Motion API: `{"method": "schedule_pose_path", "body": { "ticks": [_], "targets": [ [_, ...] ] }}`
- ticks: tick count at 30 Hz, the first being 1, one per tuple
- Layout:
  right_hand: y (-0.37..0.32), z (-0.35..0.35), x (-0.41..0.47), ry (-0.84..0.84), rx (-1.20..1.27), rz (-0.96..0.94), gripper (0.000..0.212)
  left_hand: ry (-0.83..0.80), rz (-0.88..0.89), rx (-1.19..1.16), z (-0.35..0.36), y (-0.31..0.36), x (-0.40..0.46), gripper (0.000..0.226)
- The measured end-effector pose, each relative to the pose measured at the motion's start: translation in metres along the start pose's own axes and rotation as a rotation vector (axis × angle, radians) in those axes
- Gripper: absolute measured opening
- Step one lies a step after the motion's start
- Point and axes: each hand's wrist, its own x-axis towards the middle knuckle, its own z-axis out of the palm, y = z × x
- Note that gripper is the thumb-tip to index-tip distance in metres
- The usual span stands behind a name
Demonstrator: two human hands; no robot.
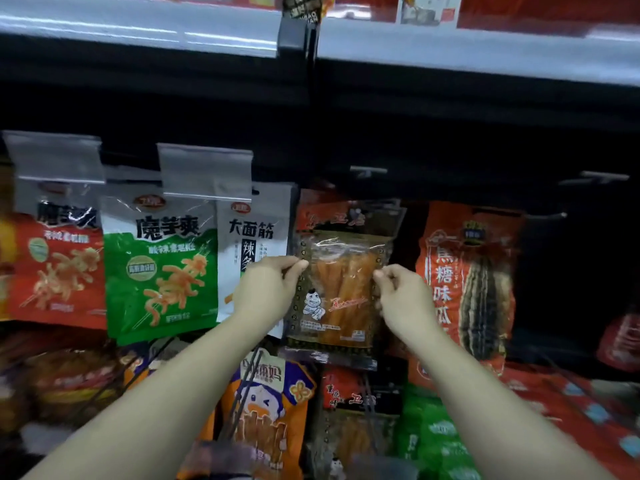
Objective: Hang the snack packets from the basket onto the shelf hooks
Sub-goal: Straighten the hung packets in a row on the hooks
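Holding a clear snack packet [341, 285] of orange sticks at the centre of the frame, both hands steady it in front of a row of identical packets. The left hand [268, 289] pinches the packet's left edge between thumb and curled fingers; the right hand [403, 299] pinches the right edge the same way. The packet's top sits level with the red headers of the packets behind it, just under a bare metal hook [367, 170] in the dark upper middle. Whether the hole is already over a hook cannot be told; blur hides it.

This looks like the hanging step itself. Next, the packet's hole likely needs lining up with the hook tip and sliding back, or, if it is on, both hands letting go.

Left of centre hang a white packet [258, 233], a green packet [161, 268] and a red packet [57, 265], beneath clear price tag holders [206, 171]. At right hangs a red sunflower seed bag [467, 289]. Along the lower edge, thin dark wires [242, 400] cross more packets, including an orange one [270, 410], probably the basket.
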Motion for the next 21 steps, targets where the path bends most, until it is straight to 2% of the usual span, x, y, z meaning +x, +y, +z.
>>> {"method": "schedule_pose_path", "body": {
  "ticks": [5,8,11,15,21],
  "targets": [
    [0.008,-0.003,-0.023,-0.018,-0.016,-0.072,0.023,-0.041,-0.016,-0.109,-0.008,-0.006,-0.018,0.029],
    [0.022,-0.011,-0.047,-0.085,-0.159,-0.167,0.023,-0.197,0.006,-0.046,-0.013,-0.015,-0.041,0.033],
    [0.036,-0.012,-0.065,-0.195,-0.261,-0.186,0.022,-0.334,-0.031,0.001,-0.010,-0.028,-0.060,0.041],
    [0.044,-0.009,-0.061,-0.242,-0.263,-0.143,0.022,-0.336,-0.034,-0.005,-0.002,-0.033,-0.062,0.012],
    [0.045,0.001,-0.045,-0.212,-0.325,-0.048,0.022,-0.288,0.030,0.250,0.012,-0.023,-0.059,0.017]
  ]
}}
